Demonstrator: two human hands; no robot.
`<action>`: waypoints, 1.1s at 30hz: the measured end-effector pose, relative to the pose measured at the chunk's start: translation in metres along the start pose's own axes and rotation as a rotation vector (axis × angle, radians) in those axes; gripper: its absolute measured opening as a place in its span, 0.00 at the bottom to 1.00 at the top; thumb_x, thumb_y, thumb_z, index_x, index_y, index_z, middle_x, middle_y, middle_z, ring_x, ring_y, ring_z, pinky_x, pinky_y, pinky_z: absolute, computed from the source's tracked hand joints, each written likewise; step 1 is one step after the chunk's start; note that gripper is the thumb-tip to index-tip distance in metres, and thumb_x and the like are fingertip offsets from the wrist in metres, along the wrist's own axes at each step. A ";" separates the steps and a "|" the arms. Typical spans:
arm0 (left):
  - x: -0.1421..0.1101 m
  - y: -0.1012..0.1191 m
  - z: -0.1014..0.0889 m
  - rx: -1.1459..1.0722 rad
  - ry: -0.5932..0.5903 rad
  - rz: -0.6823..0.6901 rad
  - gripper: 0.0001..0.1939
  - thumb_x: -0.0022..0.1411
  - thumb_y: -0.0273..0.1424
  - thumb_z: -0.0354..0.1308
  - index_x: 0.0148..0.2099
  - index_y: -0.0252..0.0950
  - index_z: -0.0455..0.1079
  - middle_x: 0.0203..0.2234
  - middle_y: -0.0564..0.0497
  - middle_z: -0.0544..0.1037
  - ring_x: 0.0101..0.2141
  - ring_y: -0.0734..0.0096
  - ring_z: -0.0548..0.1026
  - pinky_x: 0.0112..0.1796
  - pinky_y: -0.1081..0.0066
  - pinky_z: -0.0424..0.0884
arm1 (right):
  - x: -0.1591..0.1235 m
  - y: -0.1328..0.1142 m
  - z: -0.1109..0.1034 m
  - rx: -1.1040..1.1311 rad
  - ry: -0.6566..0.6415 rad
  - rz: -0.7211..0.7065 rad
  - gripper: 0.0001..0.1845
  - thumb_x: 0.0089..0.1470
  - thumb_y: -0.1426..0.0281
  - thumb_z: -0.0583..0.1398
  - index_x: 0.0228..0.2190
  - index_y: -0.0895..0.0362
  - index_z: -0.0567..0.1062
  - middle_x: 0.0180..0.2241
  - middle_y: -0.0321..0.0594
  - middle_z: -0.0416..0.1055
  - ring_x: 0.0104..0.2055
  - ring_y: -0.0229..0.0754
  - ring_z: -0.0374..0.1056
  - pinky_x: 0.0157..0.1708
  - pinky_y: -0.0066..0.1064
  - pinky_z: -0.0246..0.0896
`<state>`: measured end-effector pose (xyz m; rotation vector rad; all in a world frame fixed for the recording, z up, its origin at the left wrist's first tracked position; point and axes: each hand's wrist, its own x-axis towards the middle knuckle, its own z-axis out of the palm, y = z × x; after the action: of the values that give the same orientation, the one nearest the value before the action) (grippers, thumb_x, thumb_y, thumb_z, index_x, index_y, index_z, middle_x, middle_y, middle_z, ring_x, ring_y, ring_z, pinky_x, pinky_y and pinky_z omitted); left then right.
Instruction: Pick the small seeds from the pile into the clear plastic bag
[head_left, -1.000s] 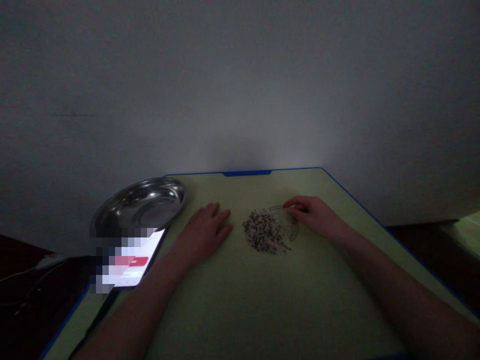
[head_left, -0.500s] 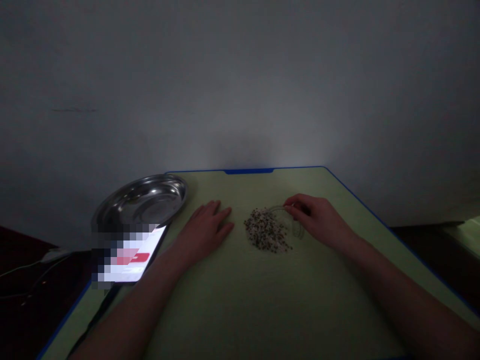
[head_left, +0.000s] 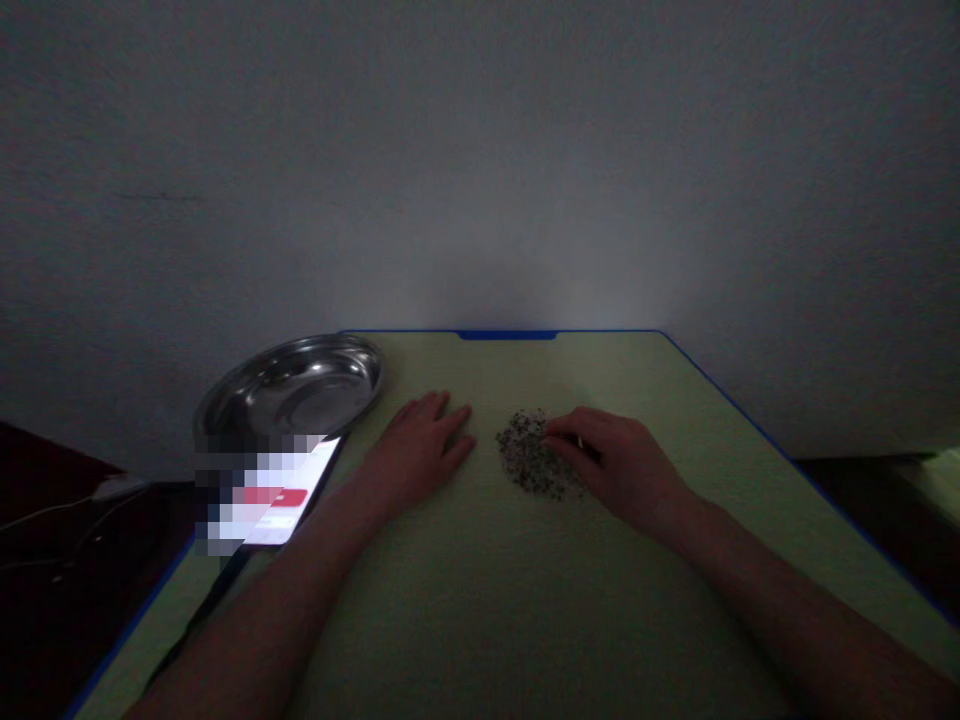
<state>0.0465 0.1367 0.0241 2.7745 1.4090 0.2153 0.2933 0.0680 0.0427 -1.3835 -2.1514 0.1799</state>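
Observation:
A loose pile of small dark and pale grain-like bits (head_left: 531,465) lies on the pale green tabletop (head_left: 480,590); their exact kind is too small to tell. My right hand (head_left: 619,460) is over the pile's right side, thumb and forefinger pinched together at its upper part. Whatever is between those fingertips is hidden. To the left of the pile, my left hand (head_left: 420,445) rests palm down on the table with its fingers spread, apart from the bits and holding nothing.
A shiny round metal basin (head_left: 300,385) stands at the table's back left. In front of it lies a lit phone (head_left: 300,500), partly blurred out, close to my left forearm. Blue edging (head_left: 506,335) rims the table, and a grey wall (head_left: 480,180) rises behind. White cables (head_left: 82,510) hang at far left.
My right hand has moved left, from beside the pile onto it. The thin pale curved strand seen at its fingers earlier no longer shows. My left hand stays spread on the table.

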 end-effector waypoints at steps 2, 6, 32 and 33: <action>0.000 0.001 -0.001 0.016 -0.005 0.000 0.24 0.68 0.40 0.47 0.62 0.35 0.65 0.59 0.36 0.66 0.58 0.50 0.65 0.57 0.53 0.61 | 0.000 0.000 0.001 -0.028 0.007 -0.031 0.10 0.62 0.69 0.56 0.36 0.56 0.77 0.32 0.41 0.77 0.32 0.42 0.71 0.33 0.32 0.62; 0.001 0.002 -0.002 0.029 -0.024 -0.001 0.25 0.69 0.40 0.47 0.62 0.34 0.64 0.60 0.35 0.66 0.58 0.51 0.65 0.57 0.53 0.61 | 0.001 0.001 0.004 -0.082 -0.003 -0.060 0.08 0.61 0.70 0.58 0.36 0.57 0.77 0.32 0.40 0.77 0.32 0.42 0.72 0.32 0.32 0.62; 0.000 0.001 0.001 0.020 -0.003 0.011 0.25 0.68 0.41 0.47 0.63 0.35 0.63 0.59 0.37 0.66 0.58 0.51 0.64 0.57 0.53 0.60 | -0.007 -0.011 0.002 -0.015 -0.072 -0.157 0.08 0.62 0.69 0.58 0.35 0.59 0.76 0.30 0.39 0.76 0.28 0.38 0.70 0.29 0.29 0.59; -0.001 0.001 0.002 0.022 -0.002 0.012 0.25 0.68 0.41 0.47 0.63 0.36 0.63 0.59 0.37 0.66 0.58 0.52 0.64 0.57 0.53 0.61 | -0.008 -0.012 0.001 -0.013 -0.083 -0.163 0.08 0.62 0.69 0.57 0.35 0.59 0.76 0.30 0.39 0.75 0.28 0.38 0.69 0.28 0.29 0.58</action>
<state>0.0471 0.1359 0.0226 2.8005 1.4041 0.1988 0.2855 0.0561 0.0434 -1.2196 -2.3261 0.1634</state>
